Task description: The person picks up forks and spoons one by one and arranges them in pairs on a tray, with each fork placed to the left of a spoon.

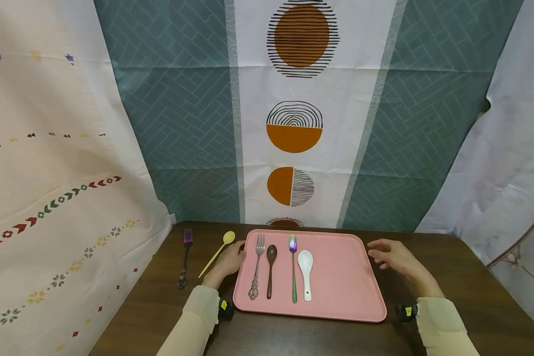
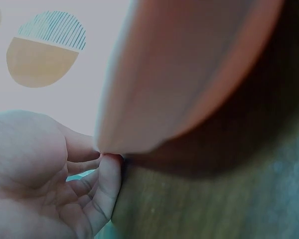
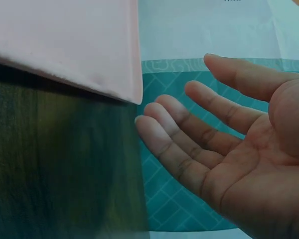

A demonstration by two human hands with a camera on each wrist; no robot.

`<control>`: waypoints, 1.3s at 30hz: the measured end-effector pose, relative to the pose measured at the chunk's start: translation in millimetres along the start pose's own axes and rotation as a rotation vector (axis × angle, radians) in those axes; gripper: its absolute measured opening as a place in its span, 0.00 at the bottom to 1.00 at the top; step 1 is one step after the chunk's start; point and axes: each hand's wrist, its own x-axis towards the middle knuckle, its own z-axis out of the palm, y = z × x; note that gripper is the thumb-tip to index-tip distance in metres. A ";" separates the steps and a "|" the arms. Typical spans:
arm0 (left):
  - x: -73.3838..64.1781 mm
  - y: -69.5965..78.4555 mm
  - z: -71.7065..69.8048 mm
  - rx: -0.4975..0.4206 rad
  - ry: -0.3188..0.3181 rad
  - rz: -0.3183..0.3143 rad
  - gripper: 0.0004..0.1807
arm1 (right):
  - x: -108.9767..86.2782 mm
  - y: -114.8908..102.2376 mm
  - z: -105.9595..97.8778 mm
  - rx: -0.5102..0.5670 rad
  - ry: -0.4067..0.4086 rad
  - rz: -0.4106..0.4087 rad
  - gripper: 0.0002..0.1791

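Observation:
A pink tray (image 1: 338, 277) lies on the dark wooden table. On its left half, side by side, are a silver fork (image 1: 257, 267), a dark brown spoon (image 1: 270, 271), a rainbow-coloured fork (image 1: 293, 267) and a white spoon (image 1: 306, 274). My left hand (image 1: 229, 261) is at the tray's left edge; in the left wrist view its thumb and fingertips (image 2: 109, 167) pinch the rim. Past the right edge of the tray, my right hand (image 1: 396, 258) is held with fingers spread and loosely bent, nothing in it. The right wrist view shows its fingertips (image 3: 152, 129) apart from the tray's corner.
Left of the tray, a yellow spoon (image 1: 218, 252) lies slanted beside my left hand. Farther left is a fork with purple tines and an ornate handle (image 1: 185, 259). A patterned curtain (image 1: 196, 123) hangs right behind the table, with pale cloths at both sides.

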 end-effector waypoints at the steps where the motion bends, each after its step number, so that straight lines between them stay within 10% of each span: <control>1: -0.4 -0.3 0.2 -0.001 -0.001 -0.002 0.24 | 0.2 1.6 0.1 0.006 -0.008 0.006 0.25; 39: 0.2 -3.2 -0.3 0.022 0.010 0.050 0.23 | 6.2 32.7 13.0 0.154 -0.105 0.177 0.30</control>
